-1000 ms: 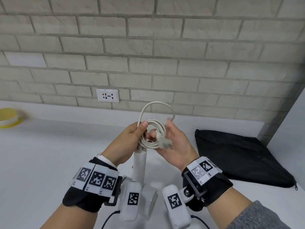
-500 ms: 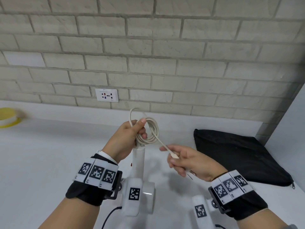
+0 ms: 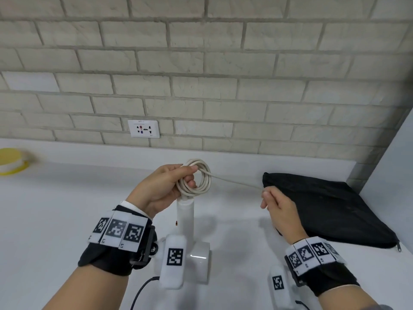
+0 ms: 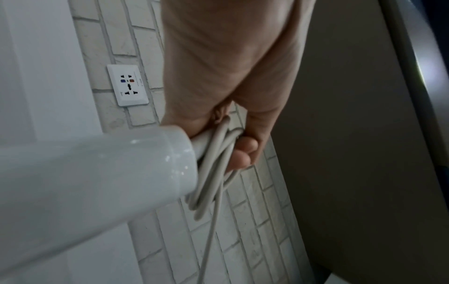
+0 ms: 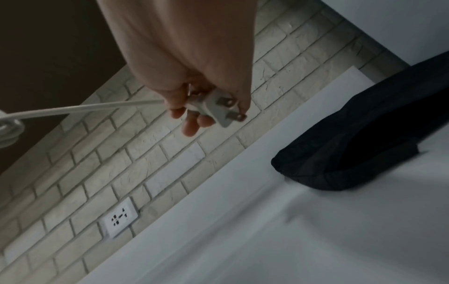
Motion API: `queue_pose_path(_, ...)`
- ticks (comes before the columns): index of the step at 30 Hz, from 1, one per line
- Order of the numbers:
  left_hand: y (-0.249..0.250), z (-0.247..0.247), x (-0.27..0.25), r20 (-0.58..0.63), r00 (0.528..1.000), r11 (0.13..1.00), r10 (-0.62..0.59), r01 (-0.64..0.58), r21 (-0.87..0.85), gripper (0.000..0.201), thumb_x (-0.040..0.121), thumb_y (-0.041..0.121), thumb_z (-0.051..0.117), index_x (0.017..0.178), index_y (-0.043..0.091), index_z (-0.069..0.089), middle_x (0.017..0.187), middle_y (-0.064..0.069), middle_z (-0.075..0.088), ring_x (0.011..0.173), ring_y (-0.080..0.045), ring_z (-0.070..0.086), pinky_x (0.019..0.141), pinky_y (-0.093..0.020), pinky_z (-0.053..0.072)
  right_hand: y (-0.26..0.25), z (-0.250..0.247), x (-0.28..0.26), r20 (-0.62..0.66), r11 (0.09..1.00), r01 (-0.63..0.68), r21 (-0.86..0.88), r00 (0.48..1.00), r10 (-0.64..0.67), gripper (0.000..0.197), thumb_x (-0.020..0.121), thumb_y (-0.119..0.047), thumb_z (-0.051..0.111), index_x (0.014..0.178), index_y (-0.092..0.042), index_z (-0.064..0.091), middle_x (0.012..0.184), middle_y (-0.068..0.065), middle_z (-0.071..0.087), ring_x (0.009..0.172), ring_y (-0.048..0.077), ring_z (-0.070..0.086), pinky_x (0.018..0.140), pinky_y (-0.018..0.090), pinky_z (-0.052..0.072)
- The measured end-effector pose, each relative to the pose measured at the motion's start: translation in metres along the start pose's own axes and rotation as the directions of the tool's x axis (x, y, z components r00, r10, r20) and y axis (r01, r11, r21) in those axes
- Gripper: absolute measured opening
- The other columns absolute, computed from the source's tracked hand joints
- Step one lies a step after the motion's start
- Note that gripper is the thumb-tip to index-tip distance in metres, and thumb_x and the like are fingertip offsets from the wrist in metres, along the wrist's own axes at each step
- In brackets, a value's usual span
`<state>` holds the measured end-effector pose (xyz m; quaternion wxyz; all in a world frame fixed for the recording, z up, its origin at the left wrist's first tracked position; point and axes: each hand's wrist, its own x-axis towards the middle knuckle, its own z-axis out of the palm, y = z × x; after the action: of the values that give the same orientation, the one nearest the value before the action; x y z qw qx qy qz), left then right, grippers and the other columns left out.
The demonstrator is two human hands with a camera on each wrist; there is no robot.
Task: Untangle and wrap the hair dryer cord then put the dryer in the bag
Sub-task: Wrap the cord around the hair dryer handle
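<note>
A white hair dryer [image 3: 186, 222] stands handle-up over the white counter, its head partly hidden behind my left wrist camera. My left hand [image 3: 169, 186] grips the coiled white cord [image 3: 201, 182] at the handle's top; the left wrist view shows the handle [image 4: 97, 173] and the cord loops [image 4: 213, 173] under my fingers. A straight length of cord [image 3: 234, 181] runs right to my right hand [image 3: 276, 204], which holds the plug [image 5: 216, 109] with its two prongs showing. The black bag [image 3: 330, 209] lies flat on the counter just right of my right hand.
A brick wall with a white socket plate [image 3: 144, 129] stands behind the counter. A yellow and white round object [image 3: 11, 161] sits at the far left. A white side wall [image 3: 393, 166] closes off the right. The bag's zipper pull [image 3: 398, 248] lies at its near corner.
My right hand has let go of the coil and pulled the plug end out to the right, so the cord runs taut. The coil in my left hand has tightened.
</note>
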<state>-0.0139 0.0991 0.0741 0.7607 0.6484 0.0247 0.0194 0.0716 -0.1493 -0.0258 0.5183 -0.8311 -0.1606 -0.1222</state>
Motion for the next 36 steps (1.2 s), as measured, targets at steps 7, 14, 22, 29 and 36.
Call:
queue_pose_path(7, -0.003, 0.005, -0.003, 0.019, 0.999, 1.000, 0.025, -0.025, 0.008, 0.030, 0.087, 0.018, 0.052, 0.058, 0.012, 0.059, 0.056, 0.001, 0.060, 0.062, -0.014, 0.057, 0.068, -0.025, 0.047, 0.008, -0.002, 0.005, -0.059, 0.988, -0.043, -0.149, 0.998, 0.034, 0.018, 0.093, -0.017, 0.048, 0.085, -0.010, 0.062, 0.080, 0.004, 0.060, 0.079, 0.017, 0.048, 0.069, 0.025, 0.036)
queue_pose_path(14, -0.007, 0.011, -0.002, -0.097, 0.995, 0.997, 0.016, -0.023, -0.073, 0.025, 0.092, 0.019, 0.047, 0.070, 0.009, 0.053, 0.056, 0.004, 0.062, 0.058, -0.006, 0.064, 0.054, -0.018, 0.052, -0.012, 0.035, -0.002, 0.148, 0.891, -0.362, 0.273, 0.931, 0.333, 0.024, 0.097, -0.014, 0.037, 0.080, -0.011, 0.053, 0.068, 0.005, 0.050, 0.058, 0.016, 0.050, 0.051, 0.022, 0.045)
queue_pose_path(22, -0.006, 0.012, -0.008, -0.126, 0.990, 0.998, 0.055, -0.059, -0.026, 0.029, 0.094, 0.025, 0.042, 0.071, 0.009, 0.049, 0.059, -0.001, 0.052, 0.057, -0.012, 0.049, 0.057, -0.023, 0.040, -0.081, 0.081, 0.008, 0.439, 0.099, -0.489, 0.867, 0.842, 0.314, 0.019, 0.098, -0.002, 0.031, 0.099, 0.001, 0.049, 0.086, 0.017, 0.060, 0.068, 0.021, 0.067, 0.061, 0.027, 0.060)
queue_pose_path(29, -0.004, 0.016, -0.013, -0.058, 0.994, 0.993, 0.092, -0.096, -0.075, 0.032, 0.097, 0.021, 0.034, 0.070, 0.011, 0.046, 0.047, 0.007, 0.061, 0.049, -0.003, 0.060, 0.049, -0.014, 0.048, -0.091, 0.088, 0.006, 0.458, -0.060, -0.460, 0.886, 0.847, 0.268, 0.020, 0.097, -0.003, 0.032, 0.095, -0.001, 0.052, 0.073, 0.011, 0.068, 0.060, 0.014, 0.070, 0.056, 0.022, 0.057)
queue_pose_path(36, -0.003, 0.013, -0.011, -0.003, 0.998, 0.976, 0.057, -0.056, -0.212, 0.034, 0.098, 0.024, 0.030, 0.070, 0.009, 0.042, 0.052, 0.003, 0.064, 0.056, -0.007, 0.065, 0.072, -0.024, 0.049, -0.098, 0.086, 0.000, 0.458, -0.094, -0.449, 0.889, 0.855, 0.244, 0.021, 0.096, -0.001, 0.034, 0.086, -0.003, 0.052, 0.071, 0.008, 0.065, 0.059, 0.012, 0.069, 0.055, 0.021, 0.056)
